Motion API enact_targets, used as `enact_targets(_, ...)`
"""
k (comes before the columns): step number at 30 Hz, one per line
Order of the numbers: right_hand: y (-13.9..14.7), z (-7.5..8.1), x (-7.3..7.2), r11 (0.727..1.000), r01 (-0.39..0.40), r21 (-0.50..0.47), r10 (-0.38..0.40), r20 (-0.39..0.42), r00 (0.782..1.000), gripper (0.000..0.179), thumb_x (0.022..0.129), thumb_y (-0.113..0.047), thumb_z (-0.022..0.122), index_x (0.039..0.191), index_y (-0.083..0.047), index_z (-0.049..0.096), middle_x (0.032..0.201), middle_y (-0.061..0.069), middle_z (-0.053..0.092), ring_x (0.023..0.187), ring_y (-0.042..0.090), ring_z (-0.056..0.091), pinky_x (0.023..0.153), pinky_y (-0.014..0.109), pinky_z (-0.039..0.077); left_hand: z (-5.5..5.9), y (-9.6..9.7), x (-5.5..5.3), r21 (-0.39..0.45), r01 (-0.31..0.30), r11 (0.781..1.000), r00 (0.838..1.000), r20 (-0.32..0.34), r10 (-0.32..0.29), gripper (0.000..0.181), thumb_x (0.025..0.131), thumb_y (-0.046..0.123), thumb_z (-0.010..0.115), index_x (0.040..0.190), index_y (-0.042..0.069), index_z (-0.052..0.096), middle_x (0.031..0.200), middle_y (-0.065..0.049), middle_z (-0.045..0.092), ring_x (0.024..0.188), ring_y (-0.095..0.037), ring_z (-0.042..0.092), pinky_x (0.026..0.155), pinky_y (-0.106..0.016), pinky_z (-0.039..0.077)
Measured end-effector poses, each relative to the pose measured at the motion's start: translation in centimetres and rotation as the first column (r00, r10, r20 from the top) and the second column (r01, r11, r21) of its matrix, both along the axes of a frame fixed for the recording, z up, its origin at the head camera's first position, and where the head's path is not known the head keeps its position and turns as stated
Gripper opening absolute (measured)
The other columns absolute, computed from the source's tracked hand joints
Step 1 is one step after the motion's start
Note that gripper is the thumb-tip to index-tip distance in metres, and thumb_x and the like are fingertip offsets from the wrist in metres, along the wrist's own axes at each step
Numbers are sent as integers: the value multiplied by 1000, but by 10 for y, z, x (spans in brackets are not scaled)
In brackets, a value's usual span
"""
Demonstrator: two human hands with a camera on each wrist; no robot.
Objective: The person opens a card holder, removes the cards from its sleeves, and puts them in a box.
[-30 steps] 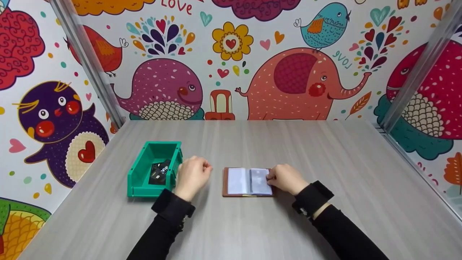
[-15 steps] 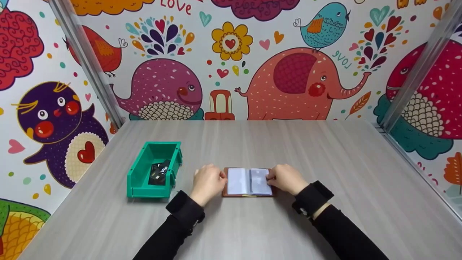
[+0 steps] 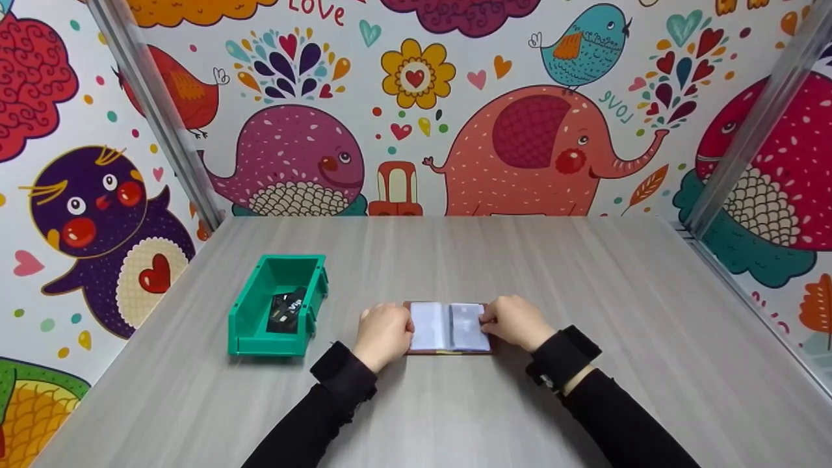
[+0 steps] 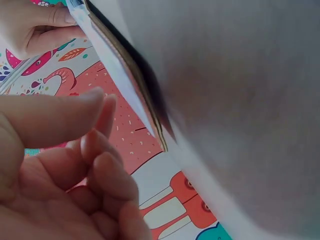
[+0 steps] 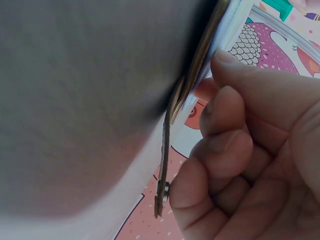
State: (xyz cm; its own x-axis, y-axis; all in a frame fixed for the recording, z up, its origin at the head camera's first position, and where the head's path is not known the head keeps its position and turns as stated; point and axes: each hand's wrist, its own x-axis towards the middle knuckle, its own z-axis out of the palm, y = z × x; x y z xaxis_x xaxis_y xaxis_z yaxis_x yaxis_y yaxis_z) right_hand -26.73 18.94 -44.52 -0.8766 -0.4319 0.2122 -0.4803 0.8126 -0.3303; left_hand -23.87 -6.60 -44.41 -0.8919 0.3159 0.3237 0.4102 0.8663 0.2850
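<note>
A brown card holder (image 3: 407, 348) lies spread on the table, its clear plastic sleeves (image 3: 427, 327) facing up. At its right side my right hand (image 3: 518, 321) pinches the edge of the sleeves between thumb and index finger. In the right wrist view, a strap with a metal snap (image 5: 166, 192) hangs out beside my curled fingers. My left hand (image 3: 385, 334) is by the holder's left edge. The left wrist view shows its thumb and fingers loosely curled with nothing between them, and the holder's edge (image 4: 131, 70) just beyond.
Left of the hands stands a green plastic bin (image 3: 268, 346) with black cards (image 3: 286, 312) inside, one marked VIP. The wood-grain table (image 3: 455, 260) meets cartoon-printed walls (image 3: 416, 182) at the back and sides.
My left hand has moved right, from beside the green bin to the card holder's left edge. The right hand has kept its pinch on the sleeves.
</note>
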Motion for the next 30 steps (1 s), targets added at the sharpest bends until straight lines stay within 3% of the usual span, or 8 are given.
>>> enact_targets(14, -1, 0, 0, 1000, -10, -7, 10, 2, 1000, 6, 77, -6, 81, 82, -8, 79, 80, 2, 72, 67, 18, 61, 62, 38, 52, -1, 4, 2, -87, -15, 996, 1000, 1, 15, 14, 72, 3, 73, 65, 14, 68, 73, -4, 63, 72, -26, 59, 63, -38, 37)
enact_targets(24, -1, 1, 1, 1000, -21, -9, 21, 12, 1000, 5, 78, -4, 79, 82, -7, 78, 78, 2, 70, 64, 15, 56, 62, 36, 50, 1, 10, 0, -145, -39, 989, 997, 56, 48, 14, 73, 5, 74, 67, 15, 65, 77, -3, 62, 75, -25, 57, 68, -38, 37)
enact_targets(30, 0, 2, 1, 1000, -4, -4, 4, 21, 1000, 8, 79, -6, 80, 86, -8, 80, 83, 3, 73, 68, 16, 60, 64, 37, 52, 3, 12, 0, -158, -51, 986, 997, 53, 60, 15, 73, 5, 74, 66, 15, 65, 76, -3, 62, 73, -24, 56, 67, -38, 37)
